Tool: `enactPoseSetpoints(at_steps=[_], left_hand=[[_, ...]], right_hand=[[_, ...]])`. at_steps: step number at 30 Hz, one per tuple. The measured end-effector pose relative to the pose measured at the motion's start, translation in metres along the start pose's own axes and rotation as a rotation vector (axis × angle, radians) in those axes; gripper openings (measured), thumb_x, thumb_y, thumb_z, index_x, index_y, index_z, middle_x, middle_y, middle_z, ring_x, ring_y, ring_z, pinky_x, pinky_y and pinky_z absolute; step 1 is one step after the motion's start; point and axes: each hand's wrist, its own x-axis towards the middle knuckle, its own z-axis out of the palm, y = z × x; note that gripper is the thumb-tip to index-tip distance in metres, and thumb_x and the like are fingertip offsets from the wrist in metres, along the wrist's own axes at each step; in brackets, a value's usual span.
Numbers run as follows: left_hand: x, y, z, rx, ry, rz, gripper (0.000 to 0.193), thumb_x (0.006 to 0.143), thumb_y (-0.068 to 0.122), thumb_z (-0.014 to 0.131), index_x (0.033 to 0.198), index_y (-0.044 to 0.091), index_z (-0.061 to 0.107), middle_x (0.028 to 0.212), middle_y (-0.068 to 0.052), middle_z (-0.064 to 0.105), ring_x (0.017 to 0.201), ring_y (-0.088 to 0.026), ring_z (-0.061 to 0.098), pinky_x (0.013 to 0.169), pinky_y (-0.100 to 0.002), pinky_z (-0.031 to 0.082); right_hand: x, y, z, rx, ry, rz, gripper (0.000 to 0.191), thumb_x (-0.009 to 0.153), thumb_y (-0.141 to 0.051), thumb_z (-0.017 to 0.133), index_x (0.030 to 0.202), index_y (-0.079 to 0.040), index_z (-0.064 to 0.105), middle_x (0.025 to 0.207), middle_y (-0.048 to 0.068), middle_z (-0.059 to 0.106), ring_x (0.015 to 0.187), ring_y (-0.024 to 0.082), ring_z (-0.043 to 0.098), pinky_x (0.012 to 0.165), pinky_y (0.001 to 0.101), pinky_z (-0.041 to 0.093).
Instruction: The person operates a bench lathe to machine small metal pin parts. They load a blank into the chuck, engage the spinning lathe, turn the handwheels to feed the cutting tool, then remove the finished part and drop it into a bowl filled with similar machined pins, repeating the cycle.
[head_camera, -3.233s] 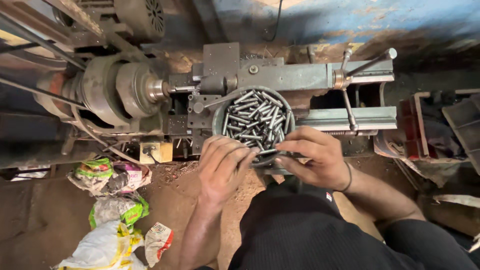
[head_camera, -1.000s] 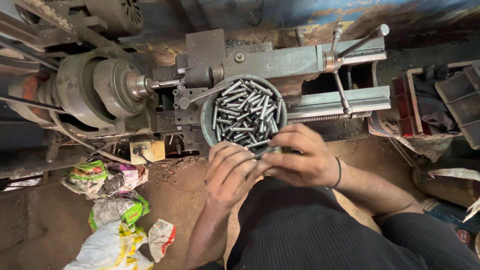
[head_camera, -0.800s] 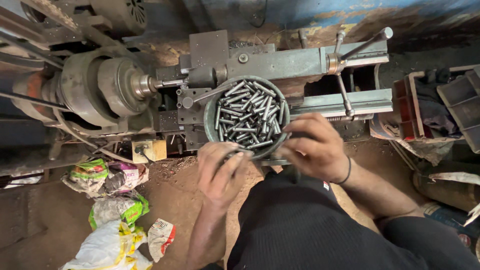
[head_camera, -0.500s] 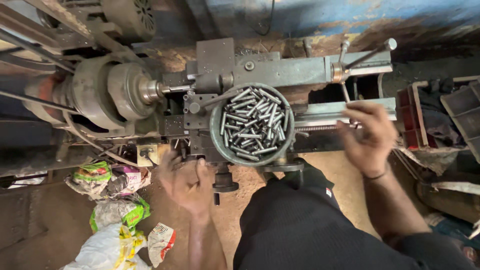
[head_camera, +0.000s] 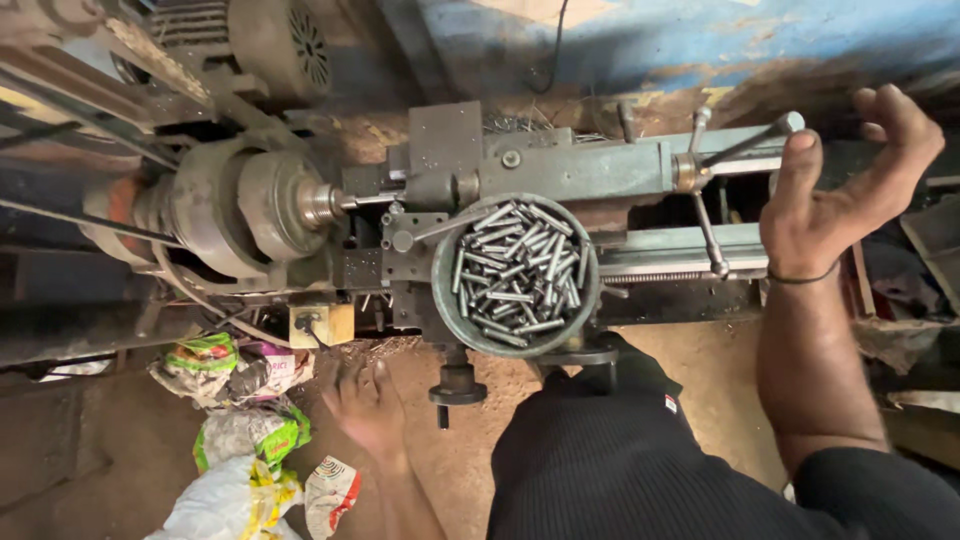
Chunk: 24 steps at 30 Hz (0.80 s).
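Note:
A round grey bowl (head_camera: 446, 310) full of several short metal rods (head_camera: 515, 272) sits on the carriage of a small lathe (head_camera: 560, 170). My right hand (head_camera: 835, 195) is raised at the right, fingers spread, by the ball-ended lever handle (head_camera: 745, 145) of the tailstock; it holds nothing. My left hand (head_camera: 368, 408) hangs low and blurred below the lathe, fingers loosely apart, just left of a black crank knob (head_camera: 457, 385). The lathe chuck (head_camera: 268, 205) is left of the bowl.
Crumpled plastic bags (head_camera: 235, 440) lie on the dirt floor at the lower left. A yellow switch box (head_camera: 320, 324) hangs under the headstock. A motor (head_camera: 275, 40) sits at the top left. My dark-clothed knee (head_camera: 620, 450) fills the lower middle.
Both hands left the front of the bowl. My right hand swung up and right to the tailstock lever; my left hand dropped down and left below the lathe.

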Motion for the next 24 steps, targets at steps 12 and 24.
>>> enactPoseSetpoints(at_steps=[12,24], left_hand=[[-0.078,-0.065,0.031,0.052,-0.52,-0.619,0.042,0.101,0.043,0.068,0.1,0.001,0.073,0.085,-0.016,0.073,0.079,-0.025,0.069,0.072,-0.037,0.052],[-0.101,-0.057,0.031,-0.768,-0.924,-1.297,0.056,0.083,0.059,0.068,0.095,0.004,0.072,0.071,-0.007,0.066,0.061,-0.02,0.066,0.061,-0.04,0.06]], right_hand=[[0.046,0.087,0.064,0.005,-0.057,0.016,0.018,0.1,0.003,0.069,0.118,0.006,0.072,0.091,0.014,0.071,0.08,0.02,0.068,0.075,0.0309,0.054],[0.021,0.082,0.075,-0.032,-0.183,0.086,0.006,0.095,0.001,0.074,0.098,0.006,0.074,0.083,0.013,0.073,0.078,0.02,0.073,0.072,0.0292,0.055]])
